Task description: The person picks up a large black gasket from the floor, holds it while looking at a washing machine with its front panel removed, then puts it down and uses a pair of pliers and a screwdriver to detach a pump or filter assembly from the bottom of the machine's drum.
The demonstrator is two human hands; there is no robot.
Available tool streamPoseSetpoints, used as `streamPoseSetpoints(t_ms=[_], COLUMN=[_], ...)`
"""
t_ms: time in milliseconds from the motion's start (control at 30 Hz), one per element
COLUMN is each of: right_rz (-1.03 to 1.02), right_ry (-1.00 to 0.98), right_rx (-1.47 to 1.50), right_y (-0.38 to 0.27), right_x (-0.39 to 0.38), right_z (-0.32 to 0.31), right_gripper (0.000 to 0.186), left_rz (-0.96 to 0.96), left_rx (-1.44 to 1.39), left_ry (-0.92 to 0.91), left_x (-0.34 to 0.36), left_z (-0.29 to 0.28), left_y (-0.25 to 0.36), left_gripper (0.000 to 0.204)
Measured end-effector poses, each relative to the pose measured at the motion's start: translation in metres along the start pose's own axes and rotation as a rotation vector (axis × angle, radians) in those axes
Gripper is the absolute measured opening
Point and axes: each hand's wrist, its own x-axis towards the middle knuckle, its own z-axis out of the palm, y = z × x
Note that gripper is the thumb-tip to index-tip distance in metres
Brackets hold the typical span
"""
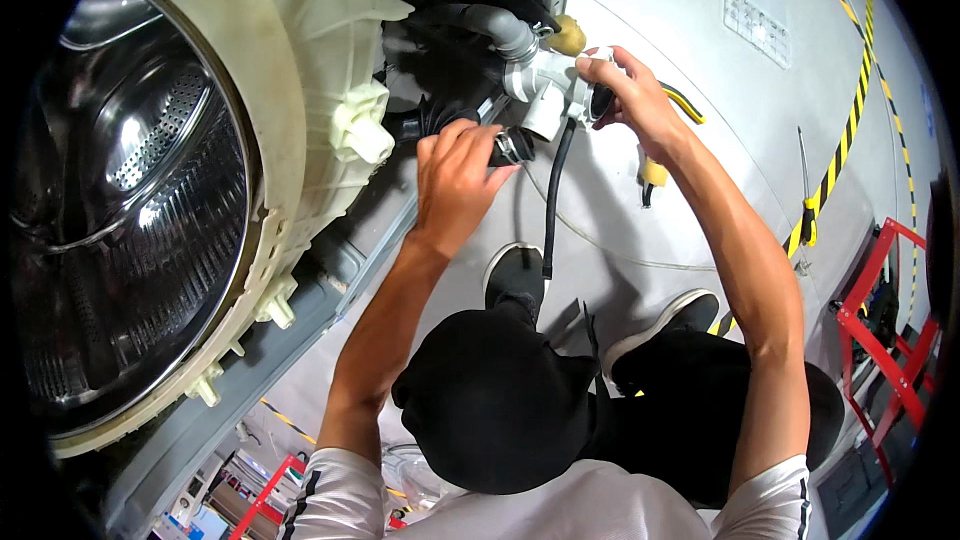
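My left hand (455,180) is closed around a black rubber hose (513,146), which has a metal clamp near its open end. Just beyond that end sits a white plastic drain pump (546,110) with a stubby round port; the hose end and port look close but apart. My right hand (632,90) grips the pump's right side, its fingers around a round dark opening. From the pump's top left runs a grey hose (482,18), fastened with a clamp. A thin black tube (556,195) hangs below the pump. Left of my hands stands a washing machine tub (270,70) with a steel drum (165,140).
A grey metal frame edge (360,265) runs beneath the tub. On the floor at right lie a screwdriver (809,223) and yellow-black tape (850,105). A red metal stand (880,340) is at far right. Foam-wrapped wire ends (654,173) hang near my right forearm.
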Motion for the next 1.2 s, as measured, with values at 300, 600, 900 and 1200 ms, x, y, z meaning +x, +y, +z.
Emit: streamPoseSetpoints(t_ms=[300,600,900,1200], right_rz=[-0.074,0.035,0.035,0.046], right_ry=[-0.003,-0.082,-0.038,-0.020], right_rx=[0.058,-0.022,0.046,0.130], right_y=[0.011,-0.001,0.010,0.007], right_x=[0.004,-0.004,-0.010,-0.013], right_z=[0.003,0.005,0.016,0.020], right_gripper=[0.054,0.064,0.062,0.060], left_rz=[0.065,0.000,0.125,0.049], left_rx=[0.055,-0.033,-0.027,0.002], left_ry=[-0.014,0.037,-0.156,-0.094], left_x=[0.010,0.011,0.018,0.020], left_z=[-0.011,-0.009,-0.025,-0.017], left_y=[-0.013,-0.025,-0.025,-0.024], left_gripper=[0.044,0.047,0.047,0.044])
